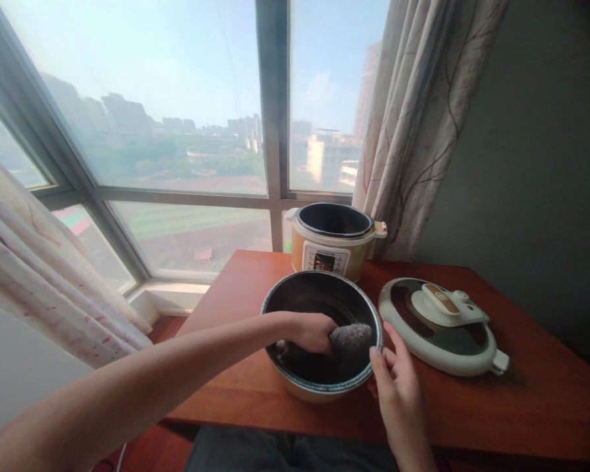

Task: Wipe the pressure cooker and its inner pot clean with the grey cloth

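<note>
The two hands were apart, both at the dark-lined pot [319, 395], which sat directly in front of the person, over the near part of the wooden table [535, 400]. The left hand [314, 331] reached across the rim and down inside, its fingers curled on a bunched grey cloth [353, 341] that stuck out from the hand toward the right hand, against the pot's inner wall; the fingertips were hidden, so how firmly they gripped was hard to say. The right hand [398, 380] had its thumb and fingers closed on the near-right side of the rim, the wrist below it. Just beyond both hands stood the cooker body [356, 252], its control panel [327, 260] facing the person. To the right of the right hand, near it, the pale-rimmed lid [437, 328] lay flat with its handle up. Farther past the hands were the window [177, 131] and a patterned curtain [417, 131].
</note>
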Demonstrator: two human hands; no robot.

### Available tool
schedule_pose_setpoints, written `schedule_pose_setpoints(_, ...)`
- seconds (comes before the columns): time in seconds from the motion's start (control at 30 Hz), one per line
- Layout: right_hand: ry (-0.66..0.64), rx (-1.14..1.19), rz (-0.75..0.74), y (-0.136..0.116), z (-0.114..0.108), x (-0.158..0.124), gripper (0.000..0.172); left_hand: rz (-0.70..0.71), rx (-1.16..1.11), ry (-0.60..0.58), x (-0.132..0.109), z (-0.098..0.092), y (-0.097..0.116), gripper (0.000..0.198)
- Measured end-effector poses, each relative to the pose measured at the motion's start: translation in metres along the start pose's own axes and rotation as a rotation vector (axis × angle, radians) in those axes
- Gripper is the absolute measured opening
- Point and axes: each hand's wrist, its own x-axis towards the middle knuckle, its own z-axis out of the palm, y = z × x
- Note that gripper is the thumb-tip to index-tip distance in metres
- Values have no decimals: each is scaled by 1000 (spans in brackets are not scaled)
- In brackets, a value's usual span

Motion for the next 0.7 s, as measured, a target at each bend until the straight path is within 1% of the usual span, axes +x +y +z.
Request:
schedule_pose_setpoints(0.07,13,17,15,1,1,1,85,-45,-190,73,6,3,1,25)
schedule_pose_setpoints(0.2,27,32,21,-2,0,0,88,-169,-611,290,21,14,9,25)
schedule_pose_setpoints(0.27,18,51,21,-4,0,-1,90,-225,-708,368,26,18,16,30)
schedule_pose_setpoints(0.3,14,62,23,-4,0,-1,90,-238,-709,389,27,19,19,32)
schedule_pose_setpoints(0.33,16,74,28,-5,0,-1,90,-230,-670,394,26,19,23,34)
schedule_pose_setpoints(0.4,25,110,50,-4,1,0,88,-144,-453,361,22,17,28,33)
schedule_pose_setpoints(0.43,32,137,65,-3,2,0,86,-85,-296,322,18,15,31,31)
schedule_pose_setpoints(0.5,46,207,87,-2,3,2,82,17,18,208,8,10,34,32)
schedule_pose_setpoints(0.57,57,270,93,-1,2,5,79,67,246,91,-4,4,37,35)
schedule_pose_setpoints(0.63,66,304,92,-2,1,9,78,114,398,-13,-14,0,37,34)
schedule_pose_setpoints(0.7,61,306,92,-3,0,15,79,133,455,-44,-21,-4,34,27)
